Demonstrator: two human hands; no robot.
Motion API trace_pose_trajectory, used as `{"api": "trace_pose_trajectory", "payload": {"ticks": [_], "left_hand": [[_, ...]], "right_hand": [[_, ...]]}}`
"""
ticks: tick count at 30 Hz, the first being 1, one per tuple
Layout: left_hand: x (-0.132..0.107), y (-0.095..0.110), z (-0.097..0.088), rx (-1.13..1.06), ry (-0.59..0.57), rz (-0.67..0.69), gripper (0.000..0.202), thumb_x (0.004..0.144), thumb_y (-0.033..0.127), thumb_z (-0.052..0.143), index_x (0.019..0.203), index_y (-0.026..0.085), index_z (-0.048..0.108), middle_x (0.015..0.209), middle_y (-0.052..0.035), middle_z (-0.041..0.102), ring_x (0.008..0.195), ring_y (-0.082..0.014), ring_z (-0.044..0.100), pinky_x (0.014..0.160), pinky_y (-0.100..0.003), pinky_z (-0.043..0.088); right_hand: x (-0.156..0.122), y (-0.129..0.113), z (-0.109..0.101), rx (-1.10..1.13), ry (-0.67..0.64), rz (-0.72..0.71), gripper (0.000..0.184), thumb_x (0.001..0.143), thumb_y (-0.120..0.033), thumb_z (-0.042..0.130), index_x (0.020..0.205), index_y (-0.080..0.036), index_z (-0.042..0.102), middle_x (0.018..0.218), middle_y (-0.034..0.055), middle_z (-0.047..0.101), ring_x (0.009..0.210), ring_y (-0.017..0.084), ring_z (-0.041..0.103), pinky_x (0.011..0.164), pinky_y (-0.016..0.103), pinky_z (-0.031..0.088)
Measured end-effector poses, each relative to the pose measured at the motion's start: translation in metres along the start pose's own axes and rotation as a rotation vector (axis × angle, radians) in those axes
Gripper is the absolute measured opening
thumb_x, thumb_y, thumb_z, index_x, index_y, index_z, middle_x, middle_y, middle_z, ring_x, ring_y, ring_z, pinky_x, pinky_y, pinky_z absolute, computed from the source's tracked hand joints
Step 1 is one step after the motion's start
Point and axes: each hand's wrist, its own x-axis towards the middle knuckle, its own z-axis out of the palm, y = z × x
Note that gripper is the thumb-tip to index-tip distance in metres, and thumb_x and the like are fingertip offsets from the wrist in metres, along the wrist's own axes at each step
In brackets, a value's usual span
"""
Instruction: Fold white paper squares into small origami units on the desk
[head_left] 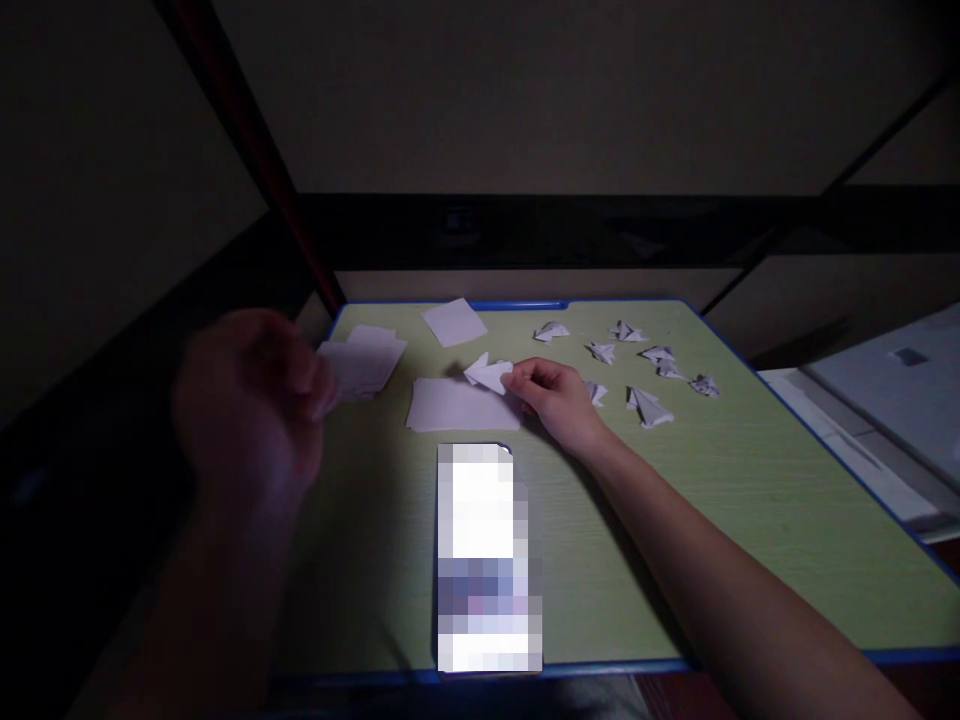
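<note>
Between the thumb and fingers of my right hand [553, 400] is a folded white paper piece [489, 374] with pointed ends, held over a stack of white paper sheets [450, 405]. My left hand [251, 400] is raised at the left, close to the camera and blurred. Its fingers look bent, but whether anything is in them does not show. Behind it lies another pile of white paper [367, 362], partly covered by the hand. A single square sheet [454, 322] rests near the far edge.
Several folded paper pieces [649, 406] are scattered over the right side of the green table [720, 510]. A lit phone [484, 560], its screen pixelated, lies at the near edge. Beyond the table's right side is a white box-like object [892, 390]. A dark-trimmed wall [525, 110] stands behind.
</note>
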Motion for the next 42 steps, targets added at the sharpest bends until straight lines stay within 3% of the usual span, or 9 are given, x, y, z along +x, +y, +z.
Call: {"api": "trace_pose_trajectory", "payload": {"ticks": [2, 4, 8, 11, 23, 38, 42], "left_hand": [[0.009, -0.020, 0.012, 0.093, -0.034, 0.013, 0.014, 0.076, 0.017, 0.050, 0.062, 0.017, 0.050, 0.043, 0.0056, 0.044, 0.034, -0.0064, 0.035, 0.033, -0.019, 0.022], [0.017, -0.042, 0.017, 0.267, -0.105, 0.050, 0.013, 0.077, 0.020, 0.050, 0.065, 0.017, 0.053, 0.041, 0.0065, 0.045, 0.032, -0.0067, 0.035, 0.032, -0.019, 0.021], [0.025, -0.079, 0.006, 0.517, -0.132, 0.088, 0.012, 0.078, 0.025, 0.054, 0.068, 0.019, 0.054, 0.042, 0.0069, 0.044, 0.034, -0.0074, 0.037, 0.036, -0.021, 0.024], [0.026, -0.091, -0.005, 0.656, -0.159, 0.130, 0.013, 0.080, 0.026, 0.053, 0.070, 0.018, 0.054, 0.048, 0.0056, 0.046, 0.042, -0.0086, 0.042, 0.041, -0.022, 0.029], [0.016, -0.092, -0.007, 0.882, -0.309, 0.218, 0.019, 0.086, 0.032, 0.051, 0.076, 0.017, 0.058, 0.054, 0.0045, 0.049, 0.048, -0.0106, 0.046, 0.048, -0.024, 0.029], [0.025, -0.100, -0.012, 1.006, -0.301, 0.226, 0.018, 0.082, 0.029, 0.050, 0.077, 0.017, 0.062, 0.061, 0.0014, 0.060, 0.059, -0.0137, 0.054, 0.056, -0.024, 0.035], [0.026, -0.101, -0.013, 1.023, -0.308, 0.214, 0.019, 0.081, 0.029, 0.048, 0.077, 0.018, 0.062, 0.066, -0.0004, 0.064, 0.061, -0.0144, 0.057, 0.058, -0.024, 0.037]], "right_hand": [[0.000, 0.000, 0.000, 0.003, 0.011, -0.010, 0.028, 0.073, -0.043, 0.069, 0.069, -0.016, 0.060, 0.049, -0.0059, 0.048, 0.045, 0.008, 0.037, 0.043, 0.024, 0.026], [0.000, 0.001, -0.001, 0.003, 0.017, -0.017, 0.029, 0.073, -0.043, 0.069, 0.069, -0.016, 0.059, 0.049, -0.0060, 0.048, 0.044, 0.008, 0.037, 0.044, 0.024, 0.026], [-0.001, 0.000, -0.001, -0.001, 0.018, -0.032, 0.032, 0.073, -0.045, 0.070, 0.067, -0.017, 0.058, 0.048, -0.0060, 0.047, 0.044, 0.008, 0.036, 0.044, 0.024, 0.026], [-0.001, 0.000, -0.001, 0.000, 0.017, -0.034, 0.033, 0.072, -0.047, 0.070, 0.067, -0.017, 0.058, 0.047, -0.0063, 0.046, 0.044, 0.008, 0.036, 0.044, 0.024, 0.025], [-0.001, 0.002, 0.000, -0.021, 0.024, -0.055, 0.037, 0.074, -0.052, 0.068, 0.067, -0.018, 0.055, 0.046, -0.0069, 0.045, 0.043, 0.008, 0.034, 0.044, 0.025, 0.024], [-0.003, -0.005, -0.004, -0.025, 0.056, -0.033, 0.035, 0.071, -0.050, 0.070, 0.068, -0.017, 0.058, 0.049, -0.0052, 0.049, 0.045, 0.008, 0.038, 0.046, 0.025, 0.026], [-0.003, -0.013, -0.004, -0.025, 0.004, 0.029, 0.036, 0.069, -0.049, 0.072, 0.070, -0.016, 0.060, 0.050, -0.0038, 0.054, 0.046, 0.008, 0.042, 0.047, 0.024, 0.029]]}}
